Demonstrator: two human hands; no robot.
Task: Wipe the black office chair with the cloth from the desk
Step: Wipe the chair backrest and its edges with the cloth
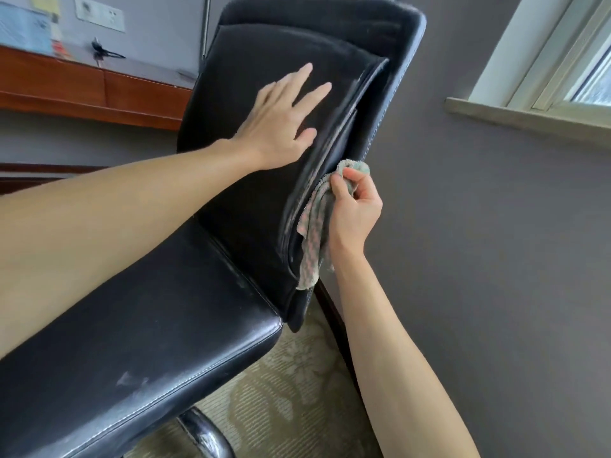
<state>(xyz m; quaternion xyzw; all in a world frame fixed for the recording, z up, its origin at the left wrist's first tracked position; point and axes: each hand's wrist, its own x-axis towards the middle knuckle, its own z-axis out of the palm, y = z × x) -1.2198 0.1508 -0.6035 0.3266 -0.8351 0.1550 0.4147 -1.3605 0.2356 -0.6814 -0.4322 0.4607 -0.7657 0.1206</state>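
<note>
Pressing flat on the backrest [264, 51] of the black office chair [238, 233], the left hand [281, 127] lies palm down on the leather with its fingers straight and spread apart; its forearm reaches in from the left, crossing above the seat [139, 342]. The right hand [355, 206] is at the backrest's right edge, just below and to the right of the left hand; its fingers and thumb are curled tight round a bunched part of the cloth [312, 239], clamping it against the seam where the inner pad meets the outer shell. The cloth is a pale green and pink checked towel; its top pokes out above the knuckles, and the rest hangs down along the edge of the pad, its lower end loose near the backrest's bottom corner. Pale dusty streaks run along the curved rim of the pad beside the cloth; the seat carries a few dull smudges near its front stitching. The chair stands on a patterned carpet [291, 391], with part of its dark base [205, 434] showing beneath the seat; behind it, to the left, is a brown wooden desk [66, 84] with a black cable [104, 52] lying on top; a white wall socket [99, 13] sits above the desk; a window [588, 61] with a pale sill [529, 117] is at the upper right, set in a grey wall [479, 259].
</note>
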